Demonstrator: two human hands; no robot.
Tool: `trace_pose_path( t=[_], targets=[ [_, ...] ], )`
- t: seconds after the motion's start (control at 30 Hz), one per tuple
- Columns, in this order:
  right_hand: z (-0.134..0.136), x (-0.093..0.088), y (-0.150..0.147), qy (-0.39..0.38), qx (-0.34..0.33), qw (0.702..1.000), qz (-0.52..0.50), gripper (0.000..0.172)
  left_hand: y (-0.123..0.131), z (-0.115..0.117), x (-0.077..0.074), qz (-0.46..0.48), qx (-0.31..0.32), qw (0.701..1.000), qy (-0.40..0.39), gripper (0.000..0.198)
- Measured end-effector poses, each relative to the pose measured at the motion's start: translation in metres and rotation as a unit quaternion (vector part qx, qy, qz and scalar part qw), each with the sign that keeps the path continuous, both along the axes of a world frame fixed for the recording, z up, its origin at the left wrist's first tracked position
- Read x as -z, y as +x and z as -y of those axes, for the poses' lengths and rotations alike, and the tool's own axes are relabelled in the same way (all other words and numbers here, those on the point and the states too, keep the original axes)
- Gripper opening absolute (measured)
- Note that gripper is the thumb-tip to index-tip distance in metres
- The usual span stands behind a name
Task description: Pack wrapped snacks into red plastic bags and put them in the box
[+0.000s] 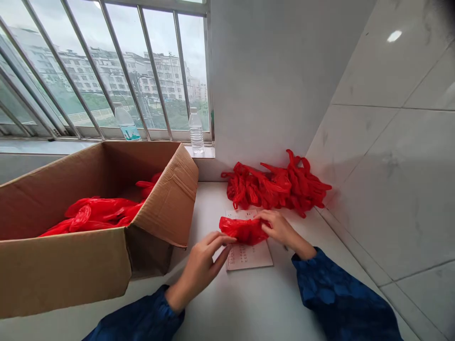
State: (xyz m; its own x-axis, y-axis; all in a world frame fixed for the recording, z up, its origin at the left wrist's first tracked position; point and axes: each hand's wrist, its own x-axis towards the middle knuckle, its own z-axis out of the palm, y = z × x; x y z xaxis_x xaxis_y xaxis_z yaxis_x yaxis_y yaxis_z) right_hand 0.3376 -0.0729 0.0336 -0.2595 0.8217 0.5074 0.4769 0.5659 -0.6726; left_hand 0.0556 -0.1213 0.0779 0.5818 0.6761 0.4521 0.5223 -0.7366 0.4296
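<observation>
A red plastic bag [245,230], bunched into a short crinkled strip, lies over a printed paper booklet [250,258] on the white surface. My left hand [201,260] has its fingertips and thumb at the bag's left end, pinching its lower edge. At the other end, my right hand [279,228] grips the bag from above, its thumb toward me. The bag covers the middle of the booklet. Just behind lies a heap of knotted red plastic bags [273,184], against the wall.
A large open cardboard box [64,270] stands at left, with more red bags [99,210] inside; one flap leans toward my left hand. Two plastic bottles, one labelled [127,124] and one clear [196,130], stand on the barred window's sill. A tiled wall [398,189] bounds the right.
</observation>
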Motion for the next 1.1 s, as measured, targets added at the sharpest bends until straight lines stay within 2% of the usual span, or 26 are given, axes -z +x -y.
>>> trace_pose_path(
  t=[0.07,0.13,0.23,0.33,0.47,0.6,0.73,0.93,1.0,1.1],
  targets=[
    [0.013,0.014,-0.002,0.002,0.035,0.999,0.009,0.027,0.006,-0.012,0.002,-0.006,-0.035,0.999,0.028,0.021],
    [0.024,0.020,-0.006,0.037,0.090,0.995,0.010,0.028,0.013,-0.025,0.006,-0.029,-0.062,0.996,0.050,0.023],
    [0.036,0.018,-0.018,0.121,0.178,0.976,0.021,0.018,0.028,-0.043,0.012,-0.059,-0.083,0.993,0.056,0.030],
    [0.038,0.017,-0.031,0.137,0.217,0.964,0.071,0.014,0.044,-0.052,0.017,-0.083,-0.090,0.991,0.061,0.031],
    [0.036,0.020,-0.037,0.119,0.215,0.961,0.126,0.009,0.053,-0.054,0.019,-0.093,-0.092,0.989,0.062,0.011],
    [0.037,0.017,-0.031,0.114,0.191,0.969,0.103,0.014,0.047,-0.054,0.020,-0.073,-0.109,0.990,0.055,0.018],
    [0.040,0.014,-0.013,0.126,0.207,0.966,0.087,0.015,0.030,-0.058,0.024,-0.031,-0.155,0.987,0.042,0.023],
    [0.037,0.024,0.023,0.124,0.225,0.961,0.101,0.016,0.001,-0.066,0.036,0.030,-0.212,0.976,0.026,0.030],
    [0.038,0.025,0.027,0.100,0.201,0.970,0.097,0.016,0.001,-0.063,0.036,0.043,-0.220,0.974,0.029,0.030],
    [0.041,0.020,0.022,0.062,0.153,0.984,0.072,0.013,0.013,-0.052,0.028,0.049,-0.207,0.976,0.043,0.028]
  ],
)
